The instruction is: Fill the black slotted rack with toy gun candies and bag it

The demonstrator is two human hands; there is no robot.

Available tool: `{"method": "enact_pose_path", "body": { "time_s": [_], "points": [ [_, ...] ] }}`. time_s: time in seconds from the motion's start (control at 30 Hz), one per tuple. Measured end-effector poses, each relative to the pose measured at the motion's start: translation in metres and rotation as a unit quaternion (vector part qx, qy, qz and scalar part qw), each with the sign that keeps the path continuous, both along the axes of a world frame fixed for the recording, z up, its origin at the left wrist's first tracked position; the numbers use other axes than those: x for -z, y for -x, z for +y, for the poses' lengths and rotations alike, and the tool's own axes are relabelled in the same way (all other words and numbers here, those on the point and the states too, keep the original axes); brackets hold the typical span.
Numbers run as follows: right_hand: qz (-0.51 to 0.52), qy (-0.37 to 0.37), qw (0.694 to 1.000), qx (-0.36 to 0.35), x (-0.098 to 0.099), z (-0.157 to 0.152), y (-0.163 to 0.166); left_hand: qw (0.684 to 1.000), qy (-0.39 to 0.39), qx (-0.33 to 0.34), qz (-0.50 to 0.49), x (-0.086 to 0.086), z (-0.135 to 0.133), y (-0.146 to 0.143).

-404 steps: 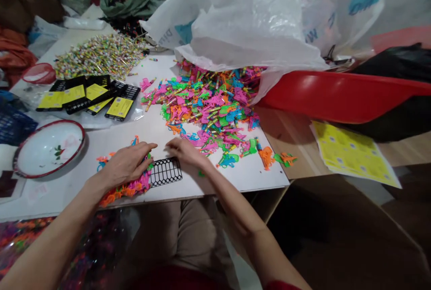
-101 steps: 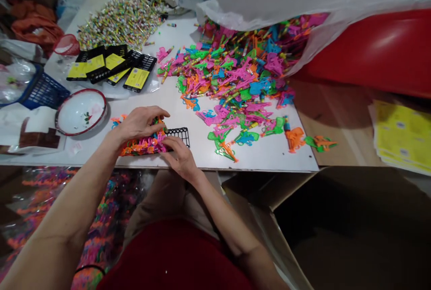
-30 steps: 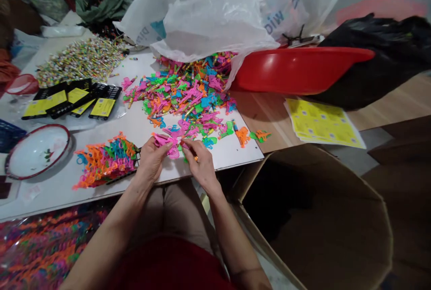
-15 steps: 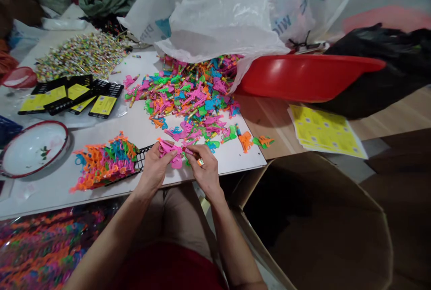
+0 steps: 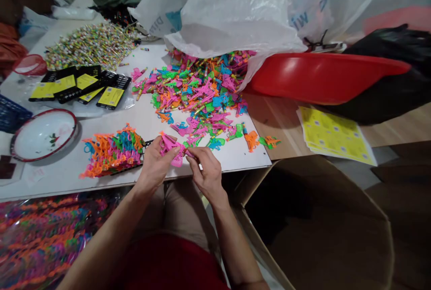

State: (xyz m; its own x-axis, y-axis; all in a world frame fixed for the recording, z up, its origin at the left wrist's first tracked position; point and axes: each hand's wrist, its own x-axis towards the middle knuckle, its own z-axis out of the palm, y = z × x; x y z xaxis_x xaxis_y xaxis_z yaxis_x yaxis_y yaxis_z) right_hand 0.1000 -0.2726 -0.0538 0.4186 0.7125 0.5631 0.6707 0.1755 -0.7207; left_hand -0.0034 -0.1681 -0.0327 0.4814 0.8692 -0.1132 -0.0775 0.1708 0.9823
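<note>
My left hand (image 5: 155,160) is closed around a pink plastic toy (image 5: 173,150) with a perforated lower part, held just above the table's front edge. My right hand (image 5: 208,171) pinches at the toy's right end, its thumb and fingertips closed on a small tube whose dark reddish end barely shows; the rest is hidden by the fingers. To the left of my hands, a dense row of bright plastic toys (image 5: 114,153) stands on a black lattice rack. Behind my hands spreads a loose heap of similar toys and small tubes (image 5: 202,90).
A white red-rimmed bowl (image 5: 25,135), black racks with yellow labels (image 5: 111,97) and a pile of small tubes (image 5: 90,47) occupy the left. At right are a red basin (image 5: 323,76), yellow printed sheets (image 5: 336,135) and an open cardboard box (image 5: 336,236) below the table.
My right fingertips have brought the small tube against the pink toy's right end, and its gold band no longer shows. The whole view has shifted slightly; the left hand keeps its hold.
</note>
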Motion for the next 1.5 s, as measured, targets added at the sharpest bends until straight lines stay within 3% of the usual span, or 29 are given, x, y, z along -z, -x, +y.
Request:
{"method": "enact_pose_path", "body": {
  "time_s": [0.13,0.23,0.3,0.37,0.43,0.47,0.53,0.6,0.67,0.73,0.8,0.9,1.03,1.27,1.5],
  "points": [
    [0.055,-0.006,0.998,0.014,0.004,0.001,0.006,0.999,-0.012,0.035,0.012,-0.009,0.006,0.000],
    [0.135,-0.009,0.991,0.018,-0.002,0.009,0.003,0.987,-0.120,0.087,0.058,-0.030,0.018,0.002],
    [0.169,0.005,0.986,-0.014,-0.009,0.019,0.000,0.950,-0.240,0.155,0.129,-0.049,0.030,0.008],
    [0.177,0.031,0.981,-0.065,-0.013,0.031,0.000,0.887,-0.344,0.236,0.199,-0.070,0.042,0.018],
    [0.193,0.061,0.975,-0.096,-0.010,0.044,0.008,0.832,-0.401,0.298,0.242,-0.087,0.055,0.033],
    [0.212,0.079,0.969,-0.098,-0.004,0.050,0.015,0.820,-0.415,0.304,0.251,-0.092,0.061,0.042],
    [0.262,0.127,0.953,-0.088,0.014,0.059,0.032,0.825,-0.429,0.260,0.259,-0.096,0.072,0.061],
    [0.286,0.188,0.936,-0.084,0.038,0.067,0.048,0.834,-0.450,0.160,0.276,-0.092,0.080,0.079],
    [0.284,0.231,0.927,-0.083,0.061,0.073,0.061,0.817,-0.483,0.087,0.304,-0.080,0.086,0.091],
    [0.281,0.238,0.926,-0.081,0.077,0.078,0.069,0.789,-0.516,0.077,0.324,-0.067,0.090,0.097],
    [0.253,0.230,0.936,-0.079,0.084,0.083,0.074,0.770,-0.538,0.110,0.325,-0.054,0.094,0.096],
    [0.138,0.253,0.953,-0.092,0.083,0.087,0.079,0.738,-0.558,0.181,0.332,-0.039,0.102,0.091],
    [-0.011,0.302,0.947,-0.112,0.077,0.086,0.082,0.699,-0.574,0.237,0.354,-0.026,0.113,0.087],
    [-0.135,0.396,0.893,-0.167,0.061,0.096,0.077,0.703,-0.592,0.220,0.328,-0.019,0.117,0.092],
    [-0.139,0.377,0.895,-0.194,0.057,0.101,0.073,0.719,-0.576,0.210,0.328,-0.021,0.115,0.090]
  ]
}}
